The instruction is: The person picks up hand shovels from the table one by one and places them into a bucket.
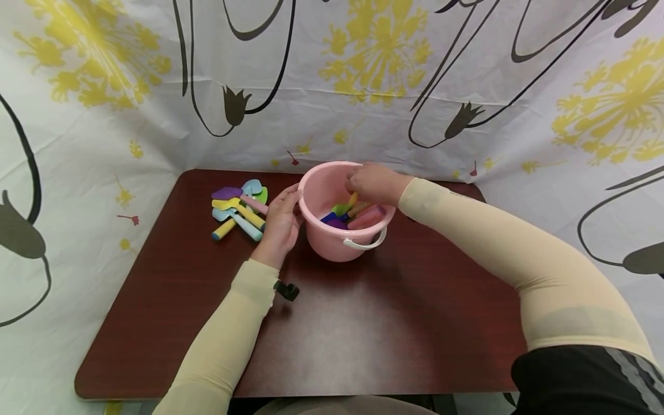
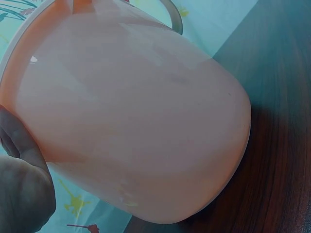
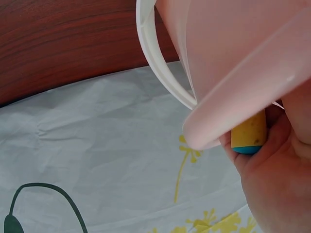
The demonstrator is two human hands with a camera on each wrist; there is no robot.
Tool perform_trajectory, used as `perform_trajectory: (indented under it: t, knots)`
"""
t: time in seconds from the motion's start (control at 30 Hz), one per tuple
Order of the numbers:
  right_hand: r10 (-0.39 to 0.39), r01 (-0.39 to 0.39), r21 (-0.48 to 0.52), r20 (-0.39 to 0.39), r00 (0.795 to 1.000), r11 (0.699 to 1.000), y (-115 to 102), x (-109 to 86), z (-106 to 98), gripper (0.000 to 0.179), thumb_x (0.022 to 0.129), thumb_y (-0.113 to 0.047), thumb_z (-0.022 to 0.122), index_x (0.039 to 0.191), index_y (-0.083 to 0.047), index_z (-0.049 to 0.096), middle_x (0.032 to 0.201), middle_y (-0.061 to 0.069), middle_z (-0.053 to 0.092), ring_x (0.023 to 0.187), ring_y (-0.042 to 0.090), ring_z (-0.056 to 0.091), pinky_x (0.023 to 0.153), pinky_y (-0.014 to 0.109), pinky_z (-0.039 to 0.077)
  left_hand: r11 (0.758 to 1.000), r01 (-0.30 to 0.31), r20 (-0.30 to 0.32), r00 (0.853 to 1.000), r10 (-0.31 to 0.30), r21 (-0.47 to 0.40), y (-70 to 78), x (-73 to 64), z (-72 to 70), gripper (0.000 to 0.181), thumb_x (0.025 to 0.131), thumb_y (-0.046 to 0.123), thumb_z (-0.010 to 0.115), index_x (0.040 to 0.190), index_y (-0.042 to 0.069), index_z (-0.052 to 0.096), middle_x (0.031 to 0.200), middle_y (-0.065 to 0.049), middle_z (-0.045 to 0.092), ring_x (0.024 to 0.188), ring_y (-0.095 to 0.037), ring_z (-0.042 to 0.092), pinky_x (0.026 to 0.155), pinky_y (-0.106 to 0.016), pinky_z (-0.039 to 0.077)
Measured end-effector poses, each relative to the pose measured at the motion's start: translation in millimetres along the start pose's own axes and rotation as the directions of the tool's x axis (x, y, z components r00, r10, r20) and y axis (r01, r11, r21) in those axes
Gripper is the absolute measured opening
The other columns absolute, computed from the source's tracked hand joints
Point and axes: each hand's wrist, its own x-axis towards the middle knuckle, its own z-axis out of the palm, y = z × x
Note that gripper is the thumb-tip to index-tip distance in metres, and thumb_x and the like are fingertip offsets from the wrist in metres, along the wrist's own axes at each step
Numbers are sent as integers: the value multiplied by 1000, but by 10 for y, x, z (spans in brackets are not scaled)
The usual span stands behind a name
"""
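Observation:
A pink bucket point(image 1: 332, 245) stands on the table, tilted slightly toward the front, its white handle point(image 1: 365, 245) hanging at the front right. At the bucket's left rim my left hand point(image 1: 282, 222) grips the edge, thumb near the lip and fingers on the outer wall. My right hand point(image 1: 377, 183) reaches over the far right rim and holds a yellow-handled toy shovel point(image 3: 249, 132) whose blue handle end shows in the right wrist view. Inside the bucket lie several toy tools: a pink one point(image 1: 367, 218), plus green, blue and purple pieces point(image 1: 339, 210).
Left of the bucket, several toy shovels point(image 1: 240, 207) in yellow, light blue, purple, green and pink lie in a loose pile on the dark red table point(image 1: 363, 323). A patterned white cloth point(image 1: 290, 127) hangs behind and at both sides. A small black device point(image 1: 287, 290) is strapped at the left wrist.

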Motion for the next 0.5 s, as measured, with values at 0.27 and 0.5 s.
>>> perform_trajectory:
  t: [0.27,0.5]
  knots:
    - [-18,18,5,-15,1000,1000,24,36,110,11,101,2,75,95,-7,79,92,9,65,77,29,61,74,42,51,1000,-1,15,1000,1,8,-5,4,2,34,112,18,68,142,4,70,147,-14,68,144,-41,56,126,-56,38]
    - [-16,16,30,-20,1000,999,9,55,119,7,101,-1,77,97,-6,80,93,10,69,82,30,64,80,45,54,1000,-6,19,1000,6,14,2,4,-11,34,112,19,68,143,4,70,147,-14,68,141,-39,58,126,-56,38]
